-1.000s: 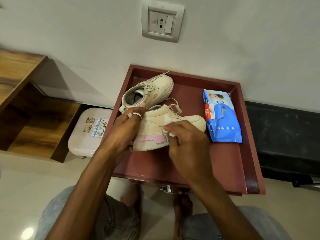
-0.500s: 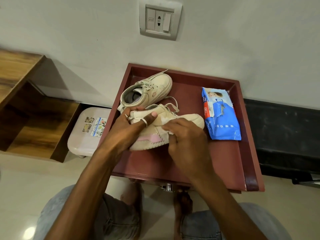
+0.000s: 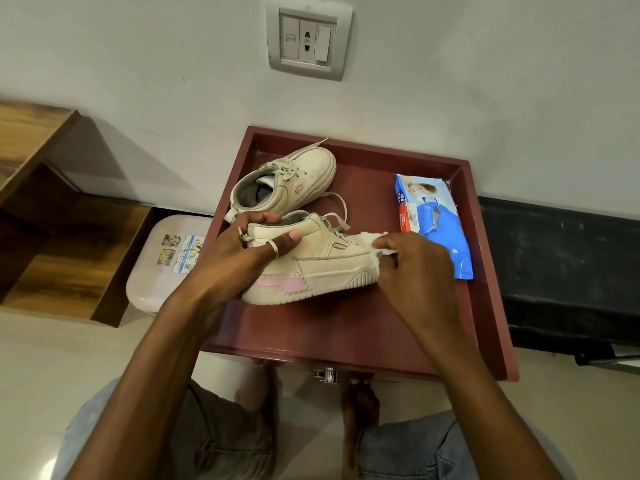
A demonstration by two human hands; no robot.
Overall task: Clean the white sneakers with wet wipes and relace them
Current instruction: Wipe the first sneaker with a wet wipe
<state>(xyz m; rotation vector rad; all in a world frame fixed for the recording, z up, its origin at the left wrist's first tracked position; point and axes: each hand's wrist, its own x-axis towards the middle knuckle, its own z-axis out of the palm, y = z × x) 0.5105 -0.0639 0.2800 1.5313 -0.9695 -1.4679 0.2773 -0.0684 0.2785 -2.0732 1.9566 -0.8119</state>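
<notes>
An off-white sneaker with a pink sole patch (image 3: 322, 261) lies on its side on the dark red tray table (image 3: 346, 327). My left hand (image 3: 242, 251) grips its heel, thumb across the collar. At the toe, my right hand (image 3: 412, 268) pinches a crumpled white wet wipe (image 3: 375, 242) against the shoe; the toe tip is hidden behind the hand. The second sneaker (image 3: 287, 185), laced, stands behind it near the tray's far left corner. A blue wet-wipe pack (image 3: 433, 223) lies flat on the tray's right side.
The tray has raised rims and stands against a white wall with a switch plate (image 3: 308, 43). A white plastic stool (image 3: 166, 261) and a wooden shelf unit (image 3: 52, 220) stand to the left. A dark bench (image 3: 568, 271) is on the right. My knees are below the tray.
My right hand with the wipe slid from the middle of the shoe's side toward the toe. My left thumb shifted lower across the heel collar, and the shoe tipped slightly.
</notes>
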